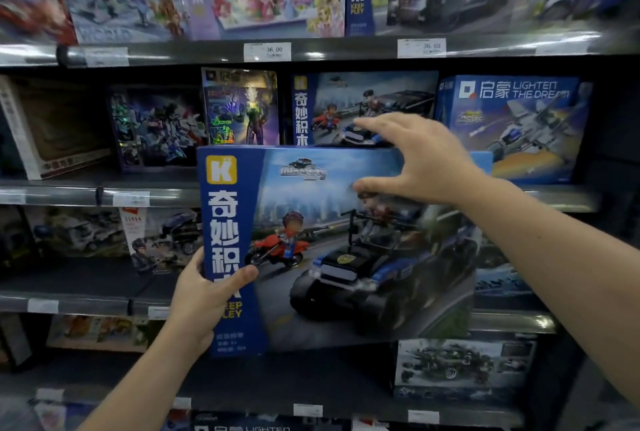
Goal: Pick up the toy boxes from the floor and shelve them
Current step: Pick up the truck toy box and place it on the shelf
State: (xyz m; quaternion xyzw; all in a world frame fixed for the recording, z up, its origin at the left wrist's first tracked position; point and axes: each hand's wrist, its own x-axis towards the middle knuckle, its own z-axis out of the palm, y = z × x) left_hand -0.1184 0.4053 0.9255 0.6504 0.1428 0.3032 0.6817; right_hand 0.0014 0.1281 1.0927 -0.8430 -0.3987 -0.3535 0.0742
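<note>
One toy box point(346, 257) before stocked shelves point(346, 49)

Printed cardboard all round, tbh. A smooth, slightly glossy finish is seen on the police-car box point(346, 240), and the same sheen is carried by the jet box point(512, 125). The shelf rail point(346, 49) looks to be made of smooth grey metal, with glare caught along it. The price tag point(267, 51) looks like matt white paper.
</note>
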